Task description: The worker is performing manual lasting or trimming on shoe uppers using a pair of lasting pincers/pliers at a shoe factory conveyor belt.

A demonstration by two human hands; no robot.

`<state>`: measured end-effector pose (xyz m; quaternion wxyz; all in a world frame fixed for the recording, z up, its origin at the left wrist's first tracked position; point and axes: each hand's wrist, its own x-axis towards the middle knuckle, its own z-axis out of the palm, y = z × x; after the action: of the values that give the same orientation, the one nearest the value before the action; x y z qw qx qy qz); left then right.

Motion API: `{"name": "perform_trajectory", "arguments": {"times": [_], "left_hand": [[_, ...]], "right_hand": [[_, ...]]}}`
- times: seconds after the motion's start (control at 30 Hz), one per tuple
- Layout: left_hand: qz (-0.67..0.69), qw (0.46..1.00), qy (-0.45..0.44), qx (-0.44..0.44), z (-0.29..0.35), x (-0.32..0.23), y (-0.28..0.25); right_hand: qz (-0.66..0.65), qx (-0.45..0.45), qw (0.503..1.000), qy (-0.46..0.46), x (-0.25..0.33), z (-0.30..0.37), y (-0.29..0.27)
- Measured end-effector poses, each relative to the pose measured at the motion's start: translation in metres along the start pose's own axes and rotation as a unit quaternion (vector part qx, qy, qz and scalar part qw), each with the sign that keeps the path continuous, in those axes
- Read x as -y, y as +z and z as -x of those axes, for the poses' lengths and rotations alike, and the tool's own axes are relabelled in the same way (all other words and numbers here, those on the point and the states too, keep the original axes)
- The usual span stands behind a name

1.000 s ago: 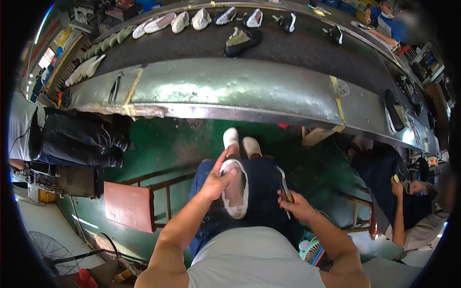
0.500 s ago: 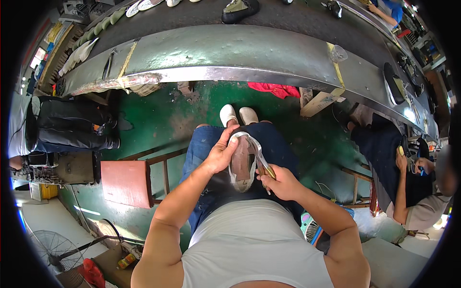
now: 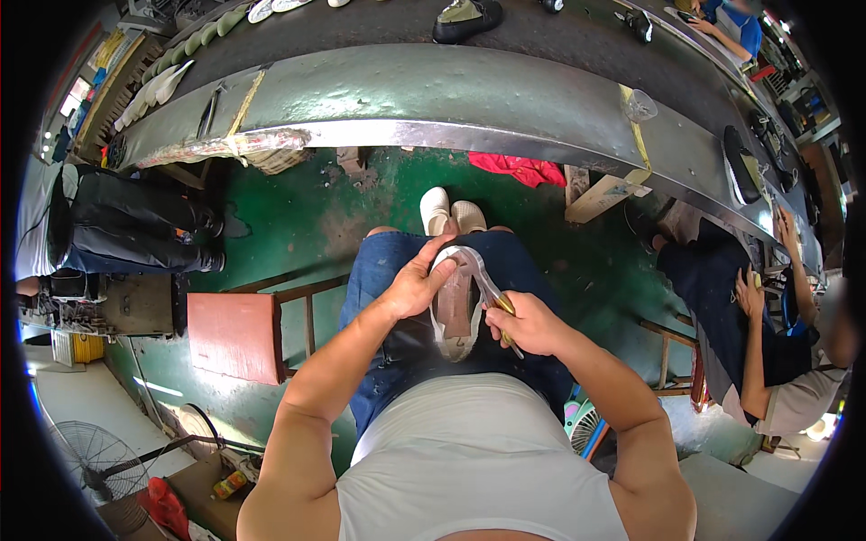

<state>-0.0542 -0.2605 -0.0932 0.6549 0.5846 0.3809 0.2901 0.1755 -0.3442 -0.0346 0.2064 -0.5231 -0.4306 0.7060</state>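
An unsoled shoe (image 3: 456, 311) rests over my lap, underside up, with a brown inner face and a whitish rim. My left hand (image 3: 418, 287) grips its far end, thumb on top and fingers around the side. My right hand (image 3: 528, 322) is closed around a gold-coloured metal hand tool (image 3: 503, 303) at the shoe's right side. The tool's head meets the pale rim band (image 3: 485, 281), which stands off from the brown part there. My fingers hide much of the tool, so its exact kind is unclear.
A metal-edged workbench (image 3: 397, 90) crosses ahead, bearing a dark shoe (image 3: 466, 21) and several others. A pinkish stool (image 3: 234, 338) stands left and a wire fan (image 3: 90, 460) lower left. One person (image 3: 135, 221) stands at left; another (image 3: 767, 361) works at right.
My right hand has shifted slightly up with the tool, whose angle has turned. My left hand keeps its hold on the shoe. The person at right has moved their hands.
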Motion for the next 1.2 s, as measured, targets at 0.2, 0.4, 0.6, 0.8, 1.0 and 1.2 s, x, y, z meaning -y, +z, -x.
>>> {"name": "perform_trajectory", "arguments": {"times": [0.2,0.4,0.6,0.8,1.0,1.2], "left_hand": [[0.081,0.996,0.034,-0.017,-0.003,0.024,-0.008],[0.103,0.994,0.02,-0.019,0.002,0.023,-0.009],[0.157,0.987,-0.021,-0.004,0.002,0.007,-0.001],[0.288,0.948,-0.106,-0.087,-0.011,0.007,0.016],[0.265,0.956,-0.07,-0.109,-0.016,0.007,0.011],[-0.034,0.984,0.148,-0.092,0.021,-0.052,0.005]], "right_hand": [[0.309,-0.182,0.911,-0.203,-0.038,-0.027,0.014],[0.189,-0.09,0.974,-0.084,-0.021,-0.015,0.017],[0.381,-0.181,0.893,-0.156,-0.034,0.001,0.017],[0.428,-0.149,0.891,0.003,-0.002,0.01,0.023],[0.209,0.026,0.977,0.041,-0.011,0.025,-0.009],[0.067,-0.152,0.973,-0.16,-0.032,0.051,-0.005]]}}
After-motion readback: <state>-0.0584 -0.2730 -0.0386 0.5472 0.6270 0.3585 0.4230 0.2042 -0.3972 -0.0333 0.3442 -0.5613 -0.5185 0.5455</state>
